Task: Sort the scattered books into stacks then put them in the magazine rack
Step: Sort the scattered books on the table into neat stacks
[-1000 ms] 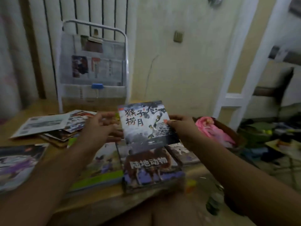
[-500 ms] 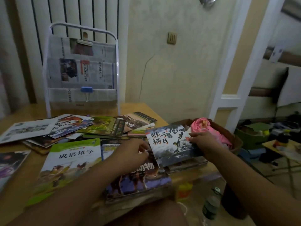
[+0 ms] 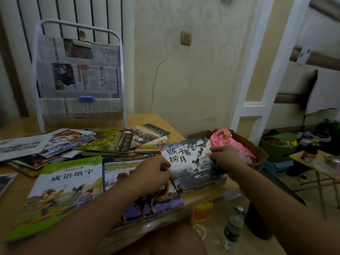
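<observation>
Lowered since the earlier frames: the grey ink-painting picture book (image 3: 191, 162) has come down from mid-air onto a small pile at the wooden table's (image 3: 161, 120) right edge.

Right hand (image 3: 227, 158) pinches its right edge; left hand (image 3: 152, 172) rests at its left edge, fingers curled, grip cannot be told. Sorting is barely begun: a green-covered book (image 3: 60, 192) and many others lie scattered, and the white wire magazine rack (image 3: 79, 74) holds only newspapers.

One magazine rack (image 3: 79, 80), two hands (image 3: 152, 172), roughly a dozen scattered books (image 3: 68, 184).
</observation>
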